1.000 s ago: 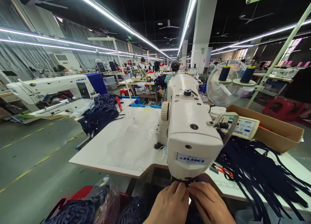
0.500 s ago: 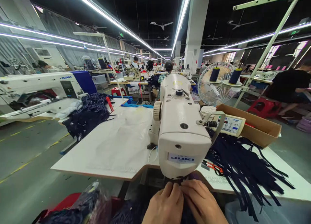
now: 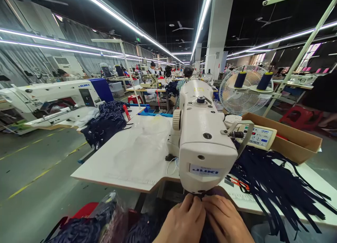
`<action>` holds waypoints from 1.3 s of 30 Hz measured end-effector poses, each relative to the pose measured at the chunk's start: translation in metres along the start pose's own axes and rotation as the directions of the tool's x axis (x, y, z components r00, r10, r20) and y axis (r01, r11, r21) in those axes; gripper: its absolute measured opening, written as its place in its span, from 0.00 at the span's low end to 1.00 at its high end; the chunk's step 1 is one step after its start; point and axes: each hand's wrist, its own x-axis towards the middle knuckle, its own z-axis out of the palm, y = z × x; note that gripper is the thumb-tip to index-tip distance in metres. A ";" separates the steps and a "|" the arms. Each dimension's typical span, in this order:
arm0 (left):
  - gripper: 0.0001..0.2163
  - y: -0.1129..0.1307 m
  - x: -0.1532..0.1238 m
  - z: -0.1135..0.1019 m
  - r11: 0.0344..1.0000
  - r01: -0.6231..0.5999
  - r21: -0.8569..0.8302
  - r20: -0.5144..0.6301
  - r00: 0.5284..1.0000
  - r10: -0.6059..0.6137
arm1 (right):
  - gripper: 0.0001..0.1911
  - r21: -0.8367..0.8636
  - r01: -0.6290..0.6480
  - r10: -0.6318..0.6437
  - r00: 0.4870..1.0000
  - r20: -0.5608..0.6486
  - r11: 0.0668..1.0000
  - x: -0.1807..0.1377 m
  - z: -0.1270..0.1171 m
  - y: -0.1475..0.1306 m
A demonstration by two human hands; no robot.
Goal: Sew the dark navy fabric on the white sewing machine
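Observation:
A white Juki sewing machine (image 3: 204,141) stands on a white table (image 3: 131,158), its head facing me. My left hand (image 3: 184,222) and my right hand (image 3: 226,220) sit side by side right under the machine head, fingertips pinching dark navy fabric (image 3: 207,232) at the needle. The needle itself is hidden behind my fingers. A heap of navy fabric strips (image 3: 273,186) spreads over the table to the right of the machine. Beside it lie red-handled scissors (image 3: 238,182).
A control panel (image 3: 259,136) and an open cardboard box (image 3: 286,137) sit right of the machine, with a fan (image 3: 243,90) and thread cones (image 3: 264,80) behind. A navy fabric pile (image 3: 105,122) and a second machine (image 3: 52,99) are at left. Bagged fabric (image 3: 100,222) lies near my left knee. Other workers sit far back.
The view swung slightly right and back. My hands stay together at the needle with the navy fabric, barely shifted.

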 end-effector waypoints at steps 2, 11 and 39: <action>0.12 -0.004 -0.004 -0.003 0.996 0.060 -0.068 0.053 0.997 -0.056 | 0.14 -0.017 0.009 -0.009 1.000 0.001 1.000 0.000 -0.001 0.000; 0.17 -0.003 -0.024 -0.002 0.963 0.065 -0.262 -0.090 0.992 -0.091 | 0.12 -0.058 0.029 -0.029 1.000 0.001 0.998 -0.001 0.000 0.004; 0.16 0.015 -0.038 0.010 0.993 0.108 -0.042 -0.283 0.952 -0.116 | 0.11 -0.075 0.119 -0.113 0.990 0.085 0.990 0.035 -0.019 -0.007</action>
